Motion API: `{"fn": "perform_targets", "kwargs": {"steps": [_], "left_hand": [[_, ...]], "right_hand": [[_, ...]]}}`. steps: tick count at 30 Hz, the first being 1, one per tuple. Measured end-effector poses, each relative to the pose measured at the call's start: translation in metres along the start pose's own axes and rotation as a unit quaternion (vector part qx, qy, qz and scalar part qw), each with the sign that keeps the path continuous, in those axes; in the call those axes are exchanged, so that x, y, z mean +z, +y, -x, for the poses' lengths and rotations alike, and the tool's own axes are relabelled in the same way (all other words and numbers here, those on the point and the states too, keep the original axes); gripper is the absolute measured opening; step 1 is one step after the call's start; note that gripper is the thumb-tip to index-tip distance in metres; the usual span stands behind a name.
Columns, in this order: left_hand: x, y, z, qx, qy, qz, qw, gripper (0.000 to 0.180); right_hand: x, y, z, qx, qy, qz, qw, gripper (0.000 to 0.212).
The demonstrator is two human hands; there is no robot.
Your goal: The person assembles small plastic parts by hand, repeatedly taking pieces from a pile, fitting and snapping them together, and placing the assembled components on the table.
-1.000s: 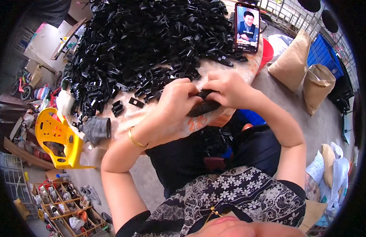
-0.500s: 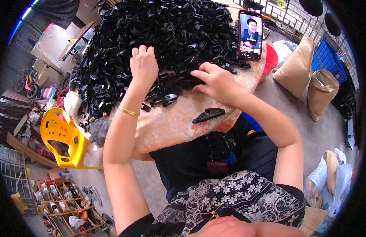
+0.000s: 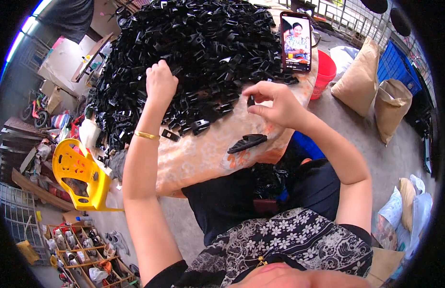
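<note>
A large heap of small black plastic pieces (image 3: 198,43), clip-like in shape, covers the far part of a table with a peach floral cloth (image 3: 189,161). My left hand (image 3: 161,82) is closed over the heap's near left part; whatever its fingers hold is hidden. Between my right thumb and fingers is a small black plastic piece (image 3: 251,101), pinched above the cloth at the heap's right edge by my right hand (image 3: 276,104). Close to the table's near edge lies a short row of black pieces (image 3: 247,143). One loose piece (image 3: 170,135) rests beside my left wrist.
A phone (image 3: 296,42) playing a video stands upright at the table's far right. Past it are a red bucket (image 3: 326,69), brown sacks (image 3: 359,79) and a blue crate (image 3: 400,67). A yellow plastic chair (image 3: 83,175) is on the left, with a wooden shoe rack (image 3: 83,249) below it. More black pieces (image 3: 270,180) sit by my lap.
My left hand has shifted slightly left. My right hand has lifted off the heap's edge, its fingers now closed on a small piece. The whole view has shifted a little.
</note>
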State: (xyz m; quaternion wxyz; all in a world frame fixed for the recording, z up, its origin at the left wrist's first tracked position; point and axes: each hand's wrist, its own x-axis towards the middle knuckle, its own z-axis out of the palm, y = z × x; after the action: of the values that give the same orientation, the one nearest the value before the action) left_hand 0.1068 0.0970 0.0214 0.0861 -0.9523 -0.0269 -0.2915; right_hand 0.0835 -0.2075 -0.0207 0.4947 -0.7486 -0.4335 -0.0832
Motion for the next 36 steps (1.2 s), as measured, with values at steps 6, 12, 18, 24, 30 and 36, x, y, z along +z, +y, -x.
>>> {"fn": "perform_targets", "kwargs": {"steps": [6, 12, 18, 24, 30, 36], "left_hand": [[-0.016, 0.006, 0.025, 0.055, 0.067, 0.126, 0.988, 0.011], [-0.013, 0.025, 0.041, 0.063, 0.054, 0.142, 0.986, 0.017], [-0.018, 0.033, 0.047, 0.042, 0.036, 0.167, 0.984, 0.016], [-0.053, 0.089, 0.070, 0.249, 0.030, 0.344, 0.905, 0.021], [-0.049, 0.107, 0.091, 0.244, -0.120, 0.397, 0.877, 0.030], [-0.073, 0.081, 0.096, 0.199, -0.162, 0.328, 0.909, 0.033]], "right_hand": [[-0.021, 0.000, 0.005, -0.017, -0.101, 0.161, 0.981, 0.022], [-0.020, -0.013, 0.008, 0.013, -0.110, 0.280, 0.954, 0.024], [-0.018, -0.004, 0.012, 0.030, -0.105, 0.269, 0.957, 0.022], [-0.027, -0.004, 0.005, 0.021, -0.047, 0.209, 0.977, 0.022], [-0.025, -0.009, 0.005, -0.004, -0.062, 0.147, 0.987, 0.024], [-0.013, -0.023, 0.009, -0.070, -0.122, 0.182, 0.973, 0.029]]}}
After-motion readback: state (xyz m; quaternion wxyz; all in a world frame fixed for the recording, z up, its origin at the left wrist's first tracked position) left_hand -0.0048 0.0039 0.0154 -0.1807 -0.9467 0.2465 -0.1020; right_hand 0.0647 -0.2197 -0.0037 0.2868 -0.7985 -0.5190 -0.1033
